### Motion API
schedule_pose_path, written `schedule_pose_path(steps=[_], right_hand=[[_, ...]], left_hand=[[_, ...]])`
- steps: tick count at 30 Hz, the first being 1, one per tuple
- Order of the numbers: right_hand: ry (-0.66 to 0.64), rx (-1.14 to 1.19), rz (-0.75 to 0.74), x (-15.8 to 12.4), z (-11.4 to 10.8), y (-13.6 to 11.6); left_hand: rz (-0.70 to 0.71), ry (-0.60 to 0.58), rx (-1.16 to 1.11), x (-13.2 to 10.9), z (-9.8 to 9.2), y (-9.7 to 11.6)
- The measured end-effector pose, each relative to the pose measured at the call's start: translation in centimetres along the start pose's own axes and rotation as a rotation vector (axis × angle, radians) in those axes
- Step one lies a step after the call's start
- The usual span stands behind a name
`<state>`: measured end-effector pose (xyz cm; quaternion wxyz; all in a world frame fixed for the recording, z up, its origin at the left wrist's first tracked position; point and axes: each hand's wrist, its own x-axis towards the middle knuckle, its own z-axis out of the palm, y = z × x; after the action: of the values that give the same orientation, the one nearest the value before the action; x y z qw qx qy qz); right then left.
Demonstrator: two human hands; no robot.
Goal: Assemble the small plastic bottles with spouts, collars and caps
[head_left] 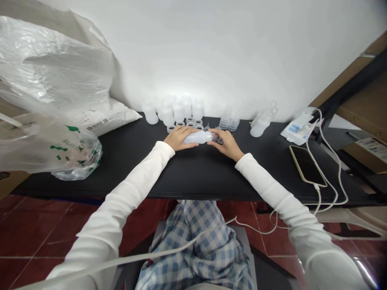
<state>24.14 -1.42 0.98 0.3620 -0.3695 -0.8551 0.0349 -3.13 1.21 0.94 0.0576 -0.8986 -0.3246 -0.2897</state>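
Note:
A white translucent baby bottle [195,137] lies on its side between my hands, a little above the black table or on it; I cannot tell which. My left hand [179,138] is closed around its base end. At the neck end, the fingers of my right hand [226,141] pinch the collar and the clear teat [214,137]. Just behind the hands sit several white collar rings [190,125] and a few clear teats, partly hidden by my fingers. Several upright bottles [178,110] stand in a group against the wall. To their right are stacked clear caps [225,119].
More bottles with teats [262,123] lie at the back right. Beyond them are a white packet [298,128], a charging phone [307,165] and loose white cables [338,173]. Large plastic bags [54,80] fill the left side. One cable crosses my lap.

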Motion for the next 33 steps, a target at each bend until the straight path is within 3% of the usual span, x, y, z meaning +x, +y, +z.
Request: schedule_pose_path(steps=[5,10,14,16,21,25,33], right_hand=[[0.074,-0.022,0.008,0.1,-0.1,-0.4],[0.276,0.055,0.211,0.0,-0.3,-0.9],[0.344,0.044,0.152,0.0,-1.0,-0.7],[0.318,0.044,0.088,0.0,-1.1,-0.5],[0.064,0.011,-0.015,0.0,-0.8,0.3],[0.075,0.023,-0.018,-0.1,-0.7,0.7],[0.102,-0.002,-0.033,-0.2,-0.6,0.6]], left_hand=[[0.039,-0.004,0.052,0.1,0.4,0.4],[0.102,0.002,0.112,0.6,1.1,1.4],[0.057,0.092,0.069,0.6,1.1,1.5],[0.061,0.124,0.039,0.4,1.0,1.2],[0.093,0.2,0.052,0.1,1.0,0.5],[0.131,0.194,0.095,0.1,1.2,0.6],[0.079,0.212,0.214,0.2,1.8,1.3]])
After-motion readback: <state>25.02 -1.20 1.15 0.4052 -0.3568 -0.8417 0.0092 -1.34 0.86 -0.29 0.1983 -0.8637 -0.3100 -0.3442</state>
